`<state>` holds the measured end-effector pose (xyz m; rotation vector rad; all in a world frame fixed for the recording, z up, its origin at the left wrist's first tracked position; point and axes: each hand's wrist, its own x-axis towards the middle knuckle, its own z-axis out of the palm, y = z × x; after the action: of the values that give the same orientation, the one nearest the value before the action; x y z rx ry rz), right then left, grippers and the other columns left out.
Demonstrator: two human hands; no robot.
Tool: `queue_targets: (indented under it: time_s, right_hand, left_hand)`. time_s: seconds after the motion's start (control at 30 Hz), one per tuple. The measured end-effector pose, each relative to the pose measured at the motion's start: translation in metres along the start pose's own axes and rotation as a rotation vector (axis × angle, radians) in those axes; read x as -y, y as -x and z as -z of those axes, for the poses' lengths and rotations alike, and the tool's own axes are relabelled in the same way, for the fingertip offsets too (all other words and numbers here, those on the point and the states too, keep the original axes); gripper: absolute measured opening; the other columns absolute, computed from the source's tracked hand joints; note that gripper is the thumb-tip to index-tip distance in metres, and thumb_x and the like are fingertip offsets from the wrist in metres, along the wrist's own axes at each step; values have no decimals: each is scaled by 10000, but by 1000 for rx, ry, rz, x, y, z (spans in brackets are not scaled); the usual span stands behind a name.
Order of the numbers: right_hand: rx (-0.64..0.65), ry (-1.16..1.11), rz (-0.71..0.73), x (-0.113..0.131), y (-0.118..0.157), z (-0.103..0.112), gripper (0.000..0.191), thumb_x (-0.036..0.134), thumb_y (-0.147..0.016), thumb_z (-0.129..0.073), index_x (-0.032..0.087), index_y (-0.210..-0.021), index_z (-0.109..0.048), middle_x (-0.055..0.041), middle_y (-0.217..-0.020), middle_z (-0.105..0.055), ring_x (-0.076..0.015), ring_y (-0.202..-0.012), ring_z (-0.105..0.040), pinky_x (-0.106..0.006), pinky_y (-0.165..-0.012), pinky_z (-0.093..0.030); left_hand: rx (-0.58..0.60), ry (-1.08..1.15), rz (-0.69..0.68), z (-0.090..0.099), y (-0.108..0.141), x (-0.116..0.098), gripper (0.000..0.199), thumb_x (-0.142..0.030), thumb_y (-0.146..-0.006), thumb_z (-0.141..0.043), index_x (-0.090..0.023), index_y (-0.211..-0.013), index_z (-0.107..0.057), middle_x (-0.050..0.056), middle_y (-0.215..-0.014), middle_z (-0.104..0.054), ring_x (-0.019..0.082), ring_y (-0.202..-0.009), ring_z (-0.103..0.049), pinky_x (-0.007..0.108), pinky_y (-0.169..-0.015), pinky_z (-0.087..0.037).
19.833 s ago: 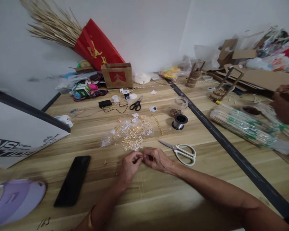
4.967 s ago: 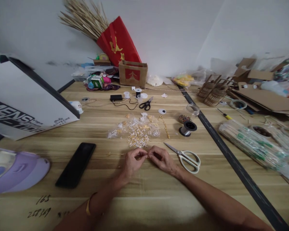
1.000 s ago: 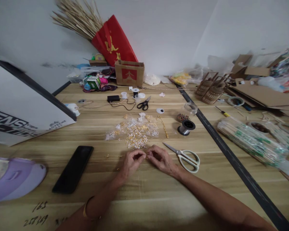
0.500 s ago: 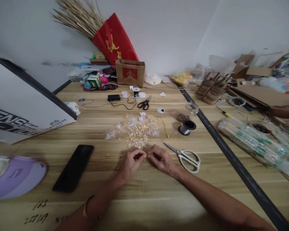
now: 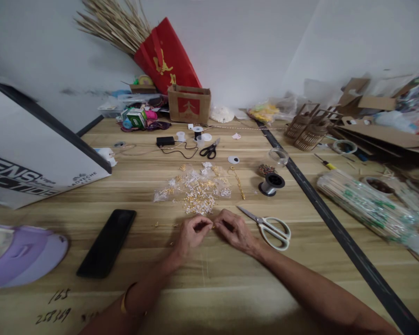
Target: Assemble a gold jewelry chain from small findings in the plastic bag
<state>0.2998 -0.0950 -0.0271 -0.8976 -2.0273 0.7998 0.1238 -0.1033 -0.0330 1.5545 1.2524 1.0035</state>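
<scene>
We sat at a broad wood-grained table (image 5: 258,288), pushed up to a pale wall (image 5: 251,51) with a grey smudge low on its left part. A dark strip (image 5: 336,228) ran slantwise down the tabletop, and some handwritten numbers (image 5: 54,316) marked its near left corner.

Our left hand (image 5: 191,235) and right hand (image 5: 234,231) met near the middle, thumbs and forefingers pinched narrow on a tiny gold piece (image 5: 213,227), too small to make out. It sat between the fingertips, just in front of a glittering heap of gold and clear beads (image 5: 199,202). A thin gold strand (image 5: 167,225) lay left of the left hand.

White-handled scissors (image 5: 275,232) lay open beside the right hand; beyond them stood a wire spool (image 5: 271,184) and a clear jar (image 5: 278,158). To the left we had a dark phone (image 5: 107,243) and a big white box (image 5: 31,144).

Against the wall leaned a red bag (image 5: 172,60) of dry stalks (image 5: 117,28), behind a brown box (image 5: 189,106). Woven baskets (image 5: 309,135) and plastic-wrapped sticks (image 5: 363,204) crowded the right side.
</scene>
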Motion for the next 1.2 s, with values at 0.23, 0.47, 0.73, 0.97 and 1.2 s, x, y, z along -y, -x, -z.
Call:
queue_targets:
  time_s: [0.23, 0.47, 0.73, 0.97, 1.2]
  right_hand:
    - [7, -45, 1, 1, -1, 1, 199, 267, -921, -463, 174, -778, -568, -32, -718, -555, -149, -670, -510, -263, -614, -398]
    - [9, -65, 23, -1, -1, 1, 215, 282, -923, -464, 171, -778, -576, -36, -720, -563, -146, -666, -513, -257, -610, -402]
    - [4, -92, 35, -1, 0, -1, 181, 262, -907, -490, 156, -802, -593, -49, -732, -573, -146, -671, -526, -257, -603, -411]
    - [-19, -95, 49, 0, 0, -1, 176, 255, -899, -499, 161, -775, -583, -38, -703, -552, -142, -648, -509, -253, -583, -398]
    - [-24, -88, 30, 0, -1, -1, 179, 260, -890, -518, 158, -757, -581, -28, -688, -540, -131, -634, -496, -245, -574, -388]
  left_hand:
    - [14, 45, 43, 2, -1, -2, 85, -207, -718, -616, -140, -690, -661, 37, -682, -670, 142, -634, -590, 226, -603, -461]
    - [39, 43, 35, 2, 0, -1, 53, -178, -700, -604, -142, -687, -640, 29, -673, -646, 138, -631, -576, 223, -603, -456]
    - [48, 47, 51, 1, 0, -2, 28, -144, -682, -558, -139, -687, -585, 8, -659, -579, 116, -608, -523, 209, -576, -408]
    - [74, 142, 85, -2, 1, -4, 76, -207, -694, -583, -144, -694, -541, -22, -618, -503, 98, -575, -465, 198, -542, -365]
    - [59, 170, 110, -2, -1, 0, 90, -206, -677, -619, -137, -696, -565, -15, -627, -529, 103, -591, -486, 202, -558, -382]
